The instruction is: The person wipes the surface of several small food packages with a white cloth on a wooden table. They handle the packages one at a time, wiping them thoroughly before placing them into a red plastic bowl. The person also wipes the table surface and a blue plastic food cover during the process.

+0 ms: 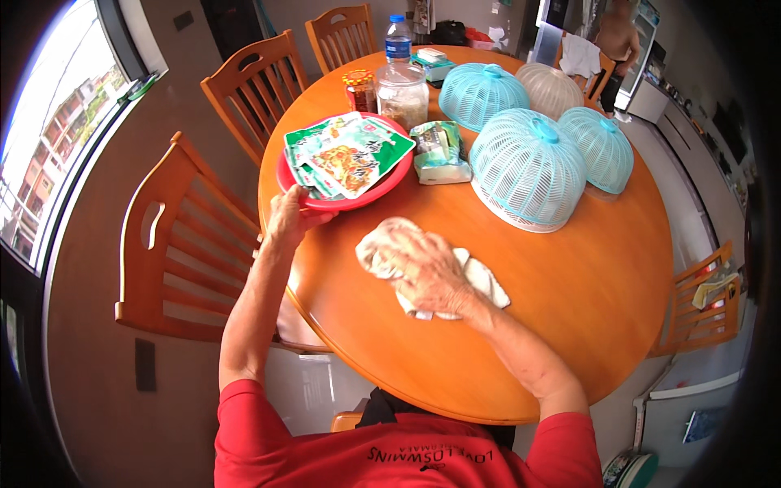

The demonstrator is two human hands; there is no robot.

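My left hand (290, 218) grips the near-left rim of a red plastic basin (376, 198), its thumb at the edge by the packets. Flat green-and-white food packets (350, 159) are piled in the basin. In front of me, my right hand (427, 268) presses a bunched white cloth (486, 281) against the round wooden table (569, 325). Its fingers curve over the cloth and are slightly blurred, so part of their hold is hidden. A green-and-white soft packet (441, 154) stands just right of the basin.
Blue mesh food covers (529, 167) and a beige one (550, 89) stand at the right. Behind the basin are a lidded glass jar (403, 96), a red-brown jar (359, 91) and a water bottle (398, 41). Wooden chairs (183, 244) surround the table; a person (617, 45) stands far right.
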